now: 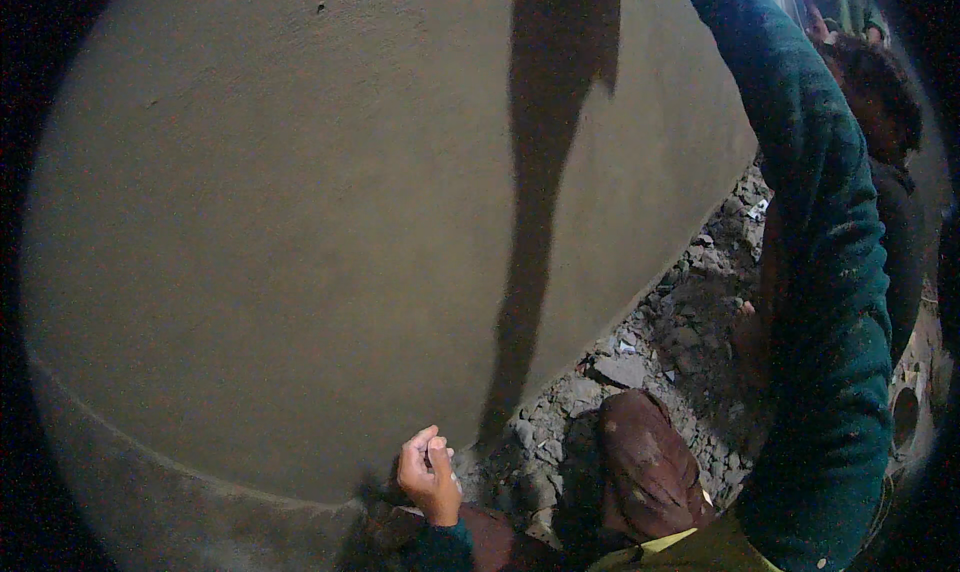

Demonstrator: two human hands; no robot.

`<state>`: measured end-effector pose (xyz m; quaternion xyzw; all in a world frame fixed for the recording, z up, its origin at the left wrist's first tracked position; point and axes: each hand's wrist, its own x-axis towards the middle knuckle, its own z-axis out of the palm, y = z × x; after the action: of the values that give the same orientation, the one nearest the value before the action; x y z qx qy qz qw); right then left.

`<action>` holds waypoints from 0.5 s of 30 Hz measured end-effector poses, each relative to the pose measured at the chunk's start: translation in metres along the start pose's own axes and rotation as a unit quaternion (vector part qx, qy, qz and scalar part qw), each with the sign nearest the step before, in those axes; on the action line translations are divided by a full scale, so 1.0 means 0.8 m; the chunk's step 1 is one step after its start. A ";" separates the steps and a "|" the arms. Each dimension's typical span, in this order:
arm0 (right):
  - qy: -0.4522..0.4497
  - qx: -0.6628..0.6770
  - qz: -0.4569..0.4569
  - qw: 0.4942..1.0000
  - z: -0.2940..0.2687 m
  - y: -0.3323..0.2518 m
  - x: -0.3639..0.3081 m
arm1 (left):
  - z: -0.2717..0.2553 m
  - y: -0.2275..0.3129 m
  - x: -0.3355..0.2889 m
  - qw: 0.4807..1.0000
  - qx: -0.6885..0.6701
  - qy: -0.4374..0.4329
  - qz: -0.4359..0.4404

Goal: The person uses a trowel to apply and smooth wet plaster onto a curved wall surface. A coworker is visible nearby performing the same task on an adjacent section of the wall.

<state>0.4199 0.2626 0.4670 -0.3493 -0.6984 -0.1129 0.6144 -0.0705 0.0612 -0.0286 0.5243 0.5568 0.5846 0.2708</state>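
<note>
Low in the picture, near the foot of a smooth grey plastered wall [300, 232], is my left hand [430, 482]. Its fingers are curled in toward the thumb. A pale speck shows by the fingertips, too small to name, and the inside of the grip is hidden. My right arm [820, 222], in a dark green sleeve, reaches up along the right side. The right hand lies beyond the upper edge, so what it touches is unseen. A long dark shadow falls down the wall between the two arms.
Broken stones and rubble [620, 367] line the wall's base. My bent knee [650, 462] in brown trousers is above them. Another person [885, 102] is close behind my right arm, partly covered by it. A bright light shines at the top right.
</note>
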 end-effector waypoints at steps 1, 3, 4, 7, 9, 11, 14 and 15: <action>0.009 -0.136 -0.053 0.989 -0.018 0.004 -0.005 | -0.002 0.000 0.000 1.000 -0.010 -0.003 0.005; 0.017 -0.400 -0.153 0.903 -0.031 -0.034 -0.046 | -0.007 0.010 0.000 1.000 0.017 0.005 0.013; 0.000 -0.259 -0.075 0.963 -0.038 -0.029 -0.077 | -0.004 0.014 -0.001 1.000 0.023 0.006 0.017; 0.012 0.097 0.209 0.973 0.026 0.003 -0.239 | -0.016 0.025 -0.006 0.998 0.057 0.019 0.008; 0.029 0.076 0.271 0.959 0.058 0.013 -0.320 | -0.014 0.026 -0.006 0.998 0.057 0.001 0.004; 0.020 0.122 0.343 0.931 0.072 0.048 -0.387 | -0.007 0.026 -0.005 0.998 0.052 -0.020 -0.009; 0.020 0.306 0.451 0.838 0.117 0.014 -0.438 | -0.009 0.031 -0.006 0.997 0.069 -0.026 -0.034; 0.001 0.320 0.462 0.827 0.123 0.021 -0.444 | -0.009 0.027 -0.005 0.996 0.075 -0.027 -0.035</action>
<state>0.3542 0.2090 0.1081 -0.4144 -0.4517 0.4136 0.6732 -0.0698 0.0498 -0.0083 0.5392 0.6096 0.5166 0.2658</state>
